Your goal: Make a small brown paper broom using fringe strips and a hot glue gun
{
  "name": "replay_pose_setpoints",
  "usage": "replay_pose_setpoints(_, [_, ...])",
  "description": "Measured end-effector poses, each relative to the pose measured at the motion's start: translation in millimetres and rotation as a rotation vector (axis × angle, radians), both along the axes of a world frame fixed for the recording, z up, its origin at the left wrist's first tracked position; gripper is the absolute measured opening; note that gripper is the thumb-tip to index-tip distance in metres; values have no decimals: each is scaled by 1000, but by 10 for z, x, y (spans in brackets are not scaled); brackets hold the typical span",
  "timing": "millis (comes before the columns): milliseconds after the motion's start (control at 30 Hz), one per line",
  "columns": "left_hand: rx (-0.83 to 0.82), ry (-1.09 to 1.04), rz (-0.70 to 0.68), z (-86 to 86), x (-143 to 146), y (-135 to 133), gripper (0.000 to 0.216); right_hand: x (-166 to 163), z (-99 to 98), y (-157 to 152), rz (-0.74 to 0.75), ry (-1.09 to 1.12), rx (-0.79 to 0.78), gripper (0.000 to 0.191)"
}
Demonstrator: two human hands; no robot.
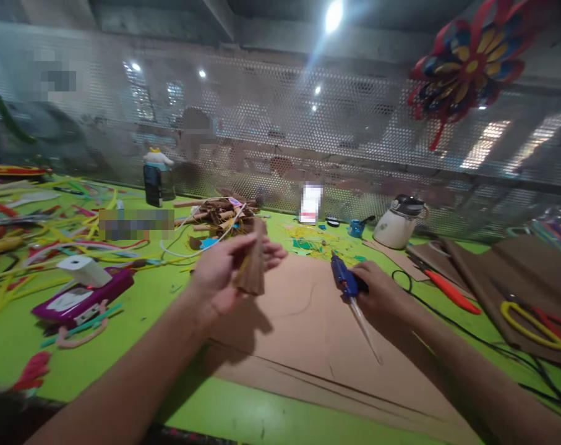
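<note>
A narrow brown piece (251,272), pleated like folded paper and flaring toward its lower end, rests in my left hand (218,266), with the thumb along it and the fingers curled behind. My right hand (376,285) is closed round a blue glue gun (345,278), its nozzle pointing away from me. From the back of the gun a clear glue stick (366,330) sticks out toward me. Under both hands lies a sheet of brown cardboard (303,334). Behind my left hand is a pile of brown rolled pieces (219,213).
Left stands a purple power strip (89,296) with a white plug, beside scattered coloured strips (25,204). At the back are a lit phone (310,204), a blue jar (355,228) and a white jug (399,222). Yellow-handled scissors (533,327) and a red-handled tool (451,292) lie right.
</note>
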State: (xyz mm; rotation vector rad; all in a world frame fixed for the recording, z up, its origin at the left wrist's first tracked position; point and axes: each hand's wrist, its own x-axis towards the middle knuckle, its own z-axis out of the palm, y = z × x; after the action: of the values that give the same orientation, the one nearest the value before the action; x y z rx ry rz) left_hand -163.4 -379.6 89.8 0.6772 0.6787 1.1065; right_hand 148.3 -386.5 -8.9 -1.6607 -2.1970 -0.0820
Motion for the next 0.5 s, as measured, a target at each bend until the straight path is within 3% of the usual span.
replay_pose_setpoints(100, [-35,39,-122,-199,146,-33,29,120,102,-34,-14,67,53,23])
replay_pose_setpoints(200, [-82,25,-171,-400,275,-36,26,275,302,-164,-54,394,55,34])
replay_pose_setpoints(367, [-135,20,-240,-607,371,-31,23,143,586,-600,-83,1064,-304,36])
replay_pose_setpoints(433, [-142,32,-253,-646,395,-35,25,-29,624,-762,-9,1120,-371,35])
replay_pose_setpoints(500, [-139,51,-253,-660,418,-44,27,-190,627,-878,93,997,-445,36])
